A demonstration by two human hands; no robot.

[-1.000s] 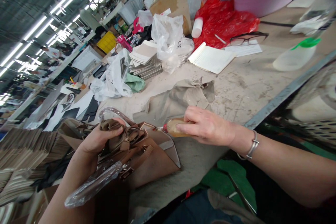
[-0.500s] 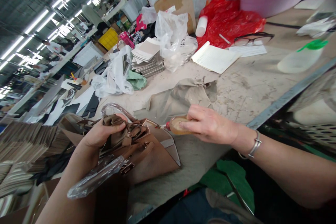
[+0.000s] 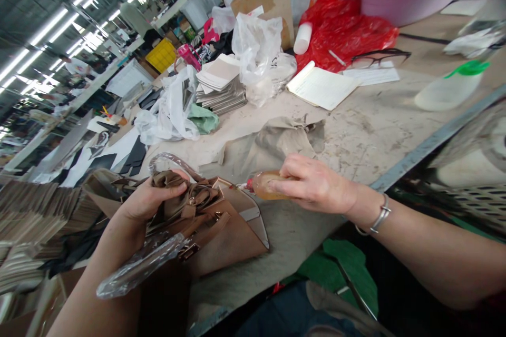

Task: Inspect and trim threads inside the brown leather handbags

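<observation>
One bare left hand (image 3: 148, 200) pinches bunched olive-brown cloth (image 3: 164, 180) on a tan leather-look handbag (image 3: 233, 237) at seven o'clock, while the right hand (image 3: 314, 185) grips a rounded amber, red-tipped bottle (image 3: 264, 185) at the handbag's one o'clock.

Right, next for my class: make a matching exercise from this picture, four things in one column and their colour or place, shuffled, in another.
1. bottle
2. handbag
3. basin
4. notepad

A. pale purple
B. white pages showing
C. in the right hand
D. brown, gripped by the left hand

Pairs: 1-C, 2-D, 3-A, 4-B
</observation>
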